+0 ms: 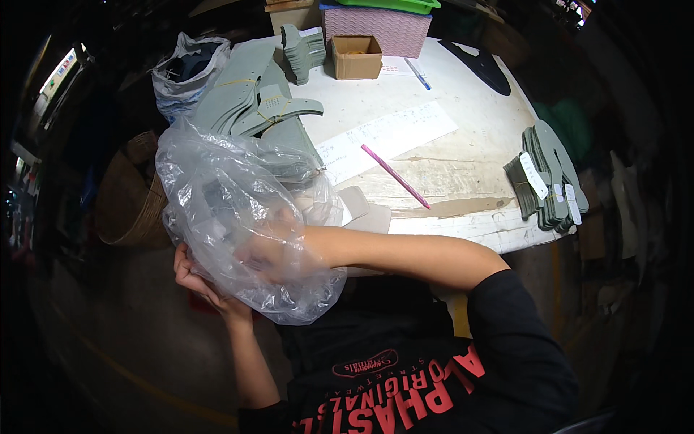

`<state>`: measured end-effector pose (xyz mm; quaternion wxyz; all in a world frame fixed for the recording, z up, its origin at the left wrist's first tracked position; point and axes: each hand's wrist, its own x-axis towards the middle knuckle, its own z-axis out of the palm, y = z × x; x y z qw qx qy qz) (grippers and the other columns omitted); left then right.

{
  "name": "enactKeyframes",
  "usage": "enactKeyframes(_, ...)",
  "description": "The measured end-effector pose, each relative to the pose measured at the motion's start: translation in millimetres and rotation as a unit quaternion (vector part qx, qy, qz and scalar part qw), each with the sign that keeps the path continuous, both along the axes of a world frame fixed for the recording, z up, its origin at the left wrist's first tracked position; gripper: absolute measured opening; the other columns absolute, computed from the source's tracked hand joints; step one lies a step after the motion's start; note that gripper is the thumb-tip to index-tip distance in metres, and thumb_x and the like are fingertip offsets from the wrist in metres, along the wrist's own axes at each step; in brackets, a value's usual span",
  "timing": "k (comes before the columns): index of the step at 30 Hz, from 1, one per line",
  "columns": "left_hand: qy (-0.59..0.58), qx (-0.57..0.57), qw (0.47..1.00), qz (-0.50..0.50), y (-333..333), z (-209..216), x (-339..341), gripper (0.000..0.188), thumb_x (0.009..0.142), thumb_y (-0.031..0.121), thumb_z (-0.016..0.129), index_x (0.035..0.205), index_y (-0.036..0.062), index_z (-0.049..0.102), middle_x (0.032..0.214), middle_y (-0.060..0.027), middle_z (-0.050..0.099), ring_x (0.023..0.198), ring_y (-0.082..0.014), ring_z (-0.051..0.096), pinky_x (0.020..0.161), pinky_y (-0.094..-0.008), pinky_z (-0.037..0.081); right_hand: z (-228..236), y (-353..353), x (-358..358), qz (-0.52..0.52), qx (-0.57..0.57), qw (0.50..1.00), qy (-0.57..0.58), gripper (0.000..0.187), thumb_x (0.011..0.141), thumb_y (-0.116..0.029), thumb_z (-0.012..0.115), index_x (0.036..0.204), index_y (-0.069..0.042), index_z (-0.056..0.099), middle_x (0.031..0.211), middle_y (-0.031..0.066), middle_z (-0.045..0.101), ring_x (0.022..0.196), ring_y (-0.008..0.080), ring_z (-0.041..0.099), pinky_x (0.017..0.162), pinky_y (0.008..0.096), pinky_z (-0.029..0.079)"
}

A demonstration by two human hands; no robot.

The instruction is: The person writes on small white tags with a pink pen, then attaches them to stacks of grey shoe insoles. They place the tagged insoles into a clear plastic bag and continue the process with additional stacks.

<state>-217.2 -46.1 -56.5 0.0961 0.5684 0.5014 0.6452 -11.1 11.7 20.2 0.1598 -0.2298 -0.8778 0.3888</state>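
A large clear plastic bag hangs over the near left edge of the table. My left hand grips the bag's lower left side, fingers curled against the film. Across my body reaches my right arm, and my right hand is inside the bag. Crumpled, shiny plastic blurs its fingers, so whether it holds anything cannot be made out. Beside the bag, on the table edge, lie flat beige-grey cut pieces. Behind it are stacks of grey-green cut pieces, some bound with a yellow band.
On the white table lie a pink pen, a paper strip and a blue pen. A small cardboard box and pink basket stand behind. Tagged grey-green bundles sit right; a wicker basket stands left.
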Motion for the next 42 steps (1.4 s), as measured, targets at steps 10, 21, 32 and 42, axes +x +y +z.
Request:
enactKeyframes(10,0.099,-0.009,0.993,0.063,0,-4,1,0.072,0.106,0.062,0.056,0.137,-0.001,0.04,0.15,-0.0273,0.044,0.143,-0.0433,0.048,0.117,-0.0582,0.04,-7,-11,2,-0.142,0.243,0.951,0.127,0.042,0.089,-0.022,0.076,0.125,-0.002,0.069,0.113,0.0245,0.072,0.111,0.0445,0.068,0.094,0.0613,0.05)
enactKeyframes(21,0.008,-0.066,0.997,0.043,-2,24,-34,0.07,0.099,0.043,0.074,0.145,0.0002,0.044,0.145,-0.0231,0.051,0.132,-0.0371,0.057,0.112,-0.0488,0.045,69,-58,192,-0.483,0.037,0.814,0.322,0.019,0.108,-0.009,0.067,0.118,0.007,0.071,0.094,0.0035,0.071,0.087,0.0066,0.062,0.077,0.0242,0.051)
enactKeyframes(32,0.166,0.267,0.936,-0.156,-43,121,115,0.019,0.085,0.0,0.058,0.1,0.0111,0.062,0.111,-0.0058,0.061,0.103,-0.0243,0.058,0.089,-0.0454,0.052,-1,-91,240,-0.609,0.18,0.769,-0.075,0.026,0.095,-0.021,0.081,0.113,-0.003,0.075,0.097,0.013,0.069,0.091,0.0308,0.067,0.08,0.0417,0.054)
enactKeyframes(42,0.166,0.083,0.883,-0.432,-26,67,221,0.031,0.07,-0.008,0.069,0.097,0.008,0.073,0.107,-0.01,0.067,0.095,-0.0315,0.061,0.084,-0.0423,0.053,14,-57,231,-0.461,-0.01,0.885,-0.061,0.018,0.096,-0.015,0.073,0.09,-0.002,0.063,0.078,0.0104,0.071,0.071,0.0251,0.072,0.063,0.039,0.055)
